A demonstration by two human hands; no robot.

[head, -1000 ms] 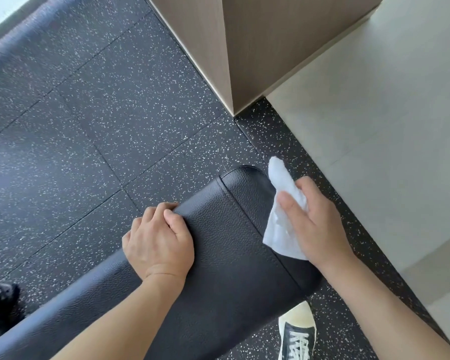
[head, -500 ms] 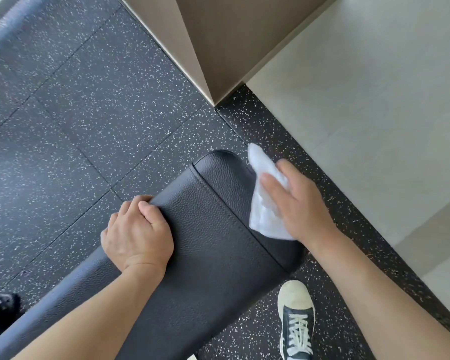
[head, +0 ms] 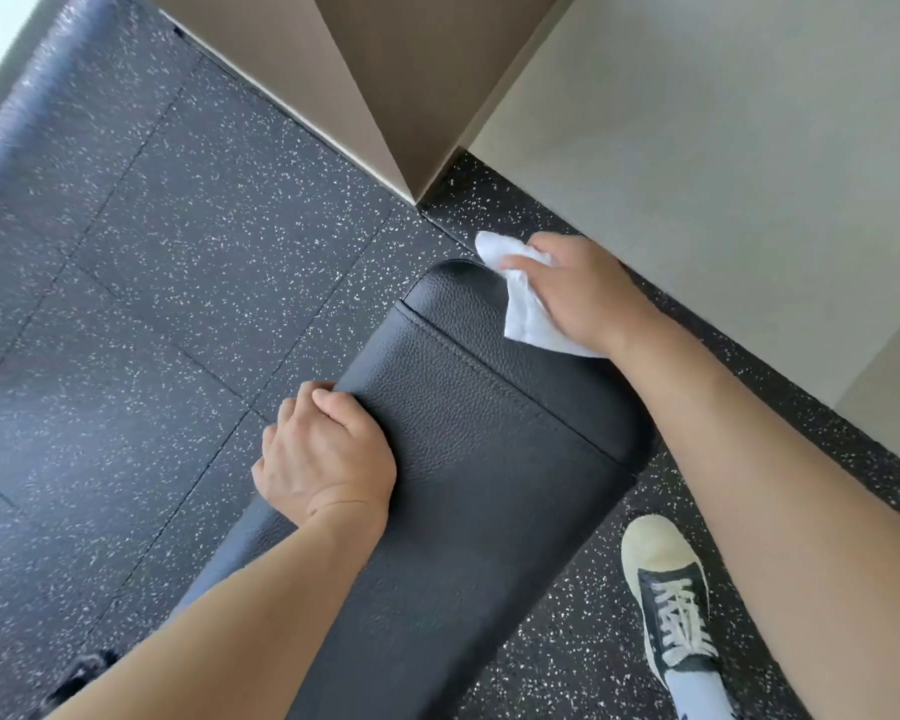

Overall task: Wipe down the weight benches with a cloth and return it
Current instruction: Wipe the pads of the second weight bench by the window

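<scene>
Head view, one black padded bench point(head: 489, 459) on speckled rubber floor point(head: 178, 252), one white cloth point(head: 520, 304) pressed against the bench's far end corner by the curled right hand point(head: 583, 293), bench's left edge gripped by the left hand point(head: 328, 454), one sneaker point(head: 666, 595) seen beside the bench.

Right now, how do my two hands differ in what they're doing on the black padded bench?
The left hand grips the black padded bench's near side edge bare; the right hand presses a white cloth onto its far end. Left fingers curl; right ones lie flatter. Both touch the bench.
</scene>
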